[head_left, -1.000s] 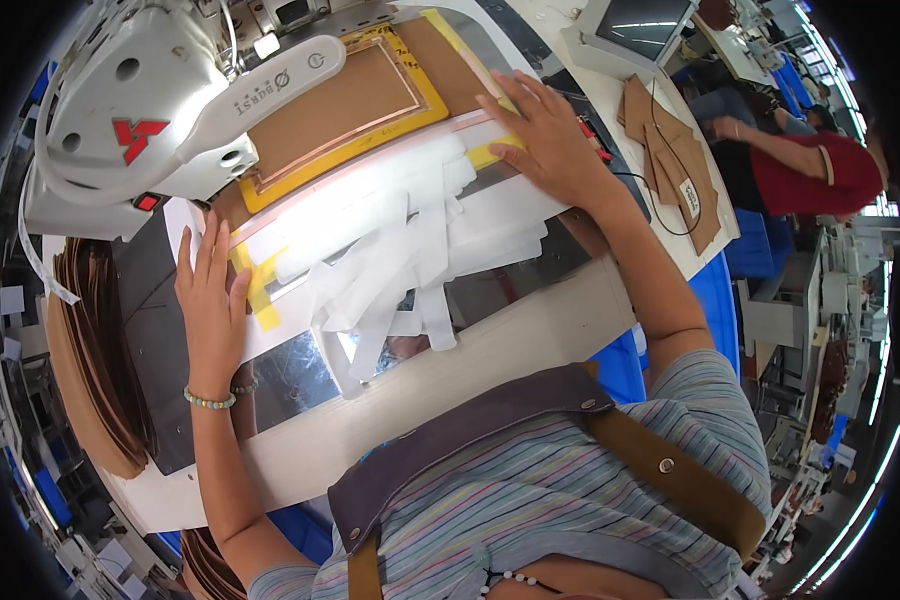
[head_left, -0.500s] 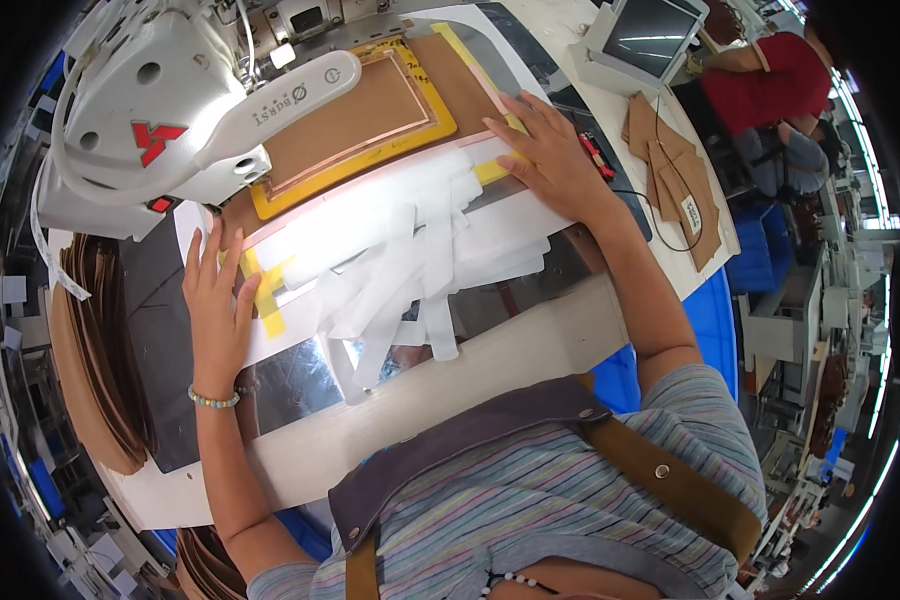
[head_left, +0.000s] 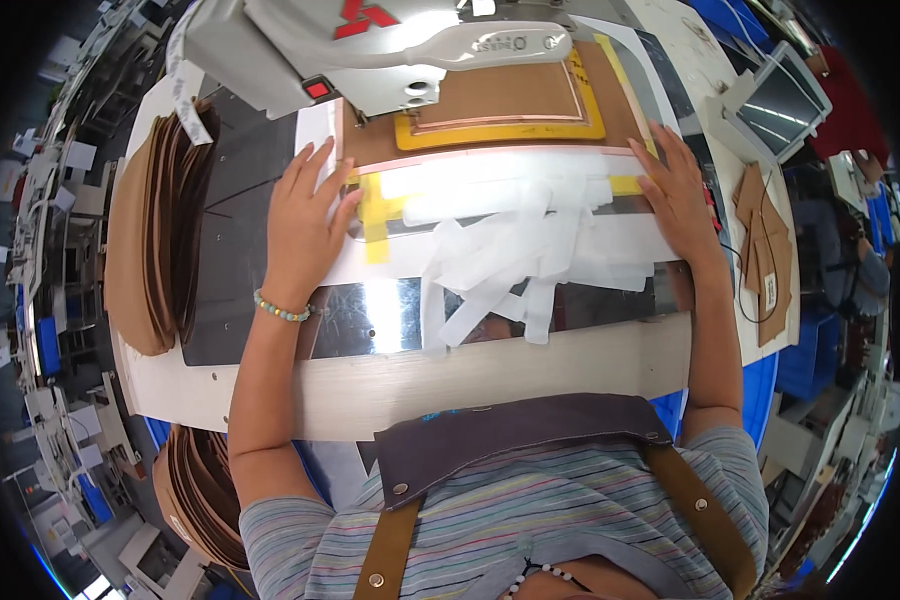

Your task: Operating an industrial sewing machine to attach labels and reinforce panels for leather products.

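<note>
My left hand [head_left: 310, 212] lies with fingers spread on the left of a white sheet [head_left: 382, 243], beside crossed yellow tape [head_left: 375, 222]. My right hand [head_left: 682, 195], fingers also apart, rests at the sheet's right side by another tape piece [head_left: 625, 186]. Between them a loose pile of translucent white strips [head_left: 500, 280] overlaps the sheet and a shiny metal plate [head_left: 350, 322]. Beyond, a yellow frame [head_left: 498, 140] surrounds a brown panel [head_left: 492, 88], partly hidden under the white machine head [head_left: 340, 55] and its lamp bar.
Long brown pieces [head_left: 145, 235] are stacked at the left, more [head_left: 195, 485] below. At the right are a small screen [head_left: 775, 100], brown cut pieces [head_left: 765, 240], a cable and blue bins [head_left: 810, 350]. Co-workers [head_left: 845, 115] are in the background at the right.
The camera view has turned, so the machine and table appear shifted rightward and upward and more level. Both my hands remain on the sheet, open, in much the same places.
</note>
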Demonstrator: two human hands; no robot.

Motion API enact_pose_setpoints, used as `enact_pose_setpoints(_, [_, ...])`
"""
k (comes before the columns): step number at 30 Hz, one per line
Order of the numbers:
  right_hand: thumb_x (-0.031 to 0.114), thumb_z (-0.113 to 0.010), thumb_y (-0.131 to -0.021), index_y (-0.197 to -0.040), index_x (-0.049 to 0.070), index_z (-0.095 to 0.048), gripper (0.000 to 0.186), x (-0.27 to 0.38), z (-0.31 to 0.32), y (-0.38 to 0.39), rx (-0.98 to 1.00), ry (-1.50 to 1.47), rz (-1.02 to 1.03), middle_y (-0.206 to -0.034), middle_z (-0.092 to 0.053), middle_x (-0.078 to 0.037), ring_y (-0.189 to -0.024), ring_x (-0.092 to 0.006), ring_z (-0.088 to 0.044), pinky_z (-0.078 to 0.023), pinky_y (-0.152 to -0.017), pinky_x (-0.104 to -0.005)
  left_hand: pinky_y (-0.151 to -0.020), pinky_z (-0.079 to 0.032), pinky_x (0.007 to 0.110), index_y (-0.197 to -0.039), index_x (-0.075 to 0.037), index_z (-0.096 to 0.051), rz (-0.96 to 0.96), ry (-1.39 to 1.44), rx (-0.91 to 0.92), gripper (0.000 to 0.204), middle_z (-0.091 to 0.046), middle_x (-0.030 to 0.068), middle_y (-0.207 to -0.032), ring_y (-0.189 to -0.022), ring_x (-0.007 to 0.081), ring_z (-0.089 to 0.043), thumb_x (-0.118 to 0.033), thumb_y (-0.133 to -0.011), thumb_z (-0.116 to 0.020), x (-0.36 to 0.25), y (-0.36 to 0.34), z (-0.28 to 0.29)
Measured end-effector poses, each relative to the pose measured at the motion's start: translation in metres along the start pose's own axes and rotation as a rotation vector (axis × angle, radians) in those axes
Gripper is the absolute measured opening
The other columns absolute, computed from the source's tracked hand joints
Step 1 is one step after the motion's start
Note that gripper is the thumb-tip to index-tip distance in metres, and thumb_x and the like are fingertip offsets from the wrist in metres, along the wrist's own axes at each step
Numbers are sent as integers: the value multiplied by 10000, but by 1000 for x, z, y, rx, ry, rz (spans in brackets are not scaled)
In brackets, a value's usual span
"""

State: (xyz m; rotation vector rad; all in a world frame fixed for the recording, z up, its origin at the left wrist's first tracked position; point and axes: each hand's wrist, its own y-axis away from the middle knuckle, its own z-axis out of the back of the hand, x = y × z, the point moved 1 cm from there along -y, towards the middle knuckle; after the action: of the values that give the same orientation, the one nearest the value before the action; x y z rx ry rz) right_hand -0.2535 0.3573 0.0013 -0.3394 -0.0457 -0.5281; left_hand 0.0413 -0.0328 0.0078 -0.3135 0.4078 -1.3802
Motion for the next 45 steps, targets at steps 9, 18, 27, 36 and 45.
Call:
enact_pose_setpoints(9, [391,-498,-1112,-1521,153,-613,487,-1,0,1,14,-30,-12,-1681,-402,-130,-1570,-365,-319,-223,-1286,-492,-1125,-462,477,-1359,-122,-730,40,22,60,405,-606,143,-1515,-1416,389,-533,-285,-988,-732,-4,1,-5])
enact_pose_setpoints(18, [370,-565,-1091,-1496,145,-624,467,-4,-6,4,-40,6,22,-1653,-441,-152,-1559,-370,-338,-259,-1275,-497,-1138,-448,472,-1361,-106,-722,27,39,58,377,-602,137,-1517,-1415,369,-537,-222,-1004,-700,1,2,-7])
enact_pose_setpoints(27, [419,-591,-1074,-1463,120,-647,494,0,-6,4,-119,29,37,-1629,-458,-170,-1511,-363,-397,-282,-1251,-523,-1135,-457,467,-1386,6,-671,-5,62,71,361,-591,199,-1514,-1386,383,-559,-92,-1040,-637,1,0,-5])
enact_pose_setpoints(36, [198,-766,-941,-1057,29,-727,209,-104,124,77,-698,373,-412,-936,-739,-25,-850,-121,-691,-548,-754,-287,-853,-552,370,-1172,-81,-612,-584,-71,-1101,413,-552,115,-1135,-1115,313,-578,-472,-1099,-498,-66,-11,124])
enact_pose_setpoints(45, [278,-731,-898,-1002,85,-786,226,-193,97,225,128,76,-1044,-937,-779,-131,-908,-303,-747,-567,-814,-406,-941,-526,426,-1220,-107,-618,-720,202,-1339,371,-604,105,-1187,-1180,313,-589,-433,-1102,-486,-127,-23,136])
